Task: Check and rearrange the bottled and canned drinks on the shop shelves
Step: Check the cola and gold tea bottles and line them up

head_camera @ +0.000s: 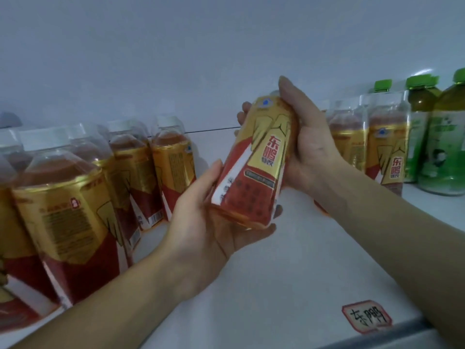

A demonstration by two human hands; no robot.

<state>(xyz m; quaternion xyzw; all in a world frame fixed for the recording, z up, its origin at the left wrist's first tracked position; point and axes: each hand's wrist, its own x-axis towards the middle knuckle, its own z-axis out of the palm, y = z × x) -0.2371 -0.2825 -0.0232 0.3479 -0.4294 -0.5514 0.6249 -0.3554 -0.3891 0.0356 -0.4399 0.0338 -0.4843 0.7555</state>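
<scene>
Both my hands hold one gold-and-red energy drink bottle [261, 157] above the white shelf [276, 273], tilted with its top pointing away and up. My left hand [203, 222] cups its base from below. My right hand [304, 144] wraps its upper part and covers the cap. Several bottles of the same drink [73, 197] stand in a row on the left of the shelf, labels turned various ways. Two more of them [385, 142] stand to the right, behind my right wrist.
Green-capped tea bottles [442, 137] stand at the far right of the shelf. A red-bordered handwritten label [367, 317] sticks to the shelf's front edge at lower right. A plain white back wall [176, 59] rises behind everything.
</scene>
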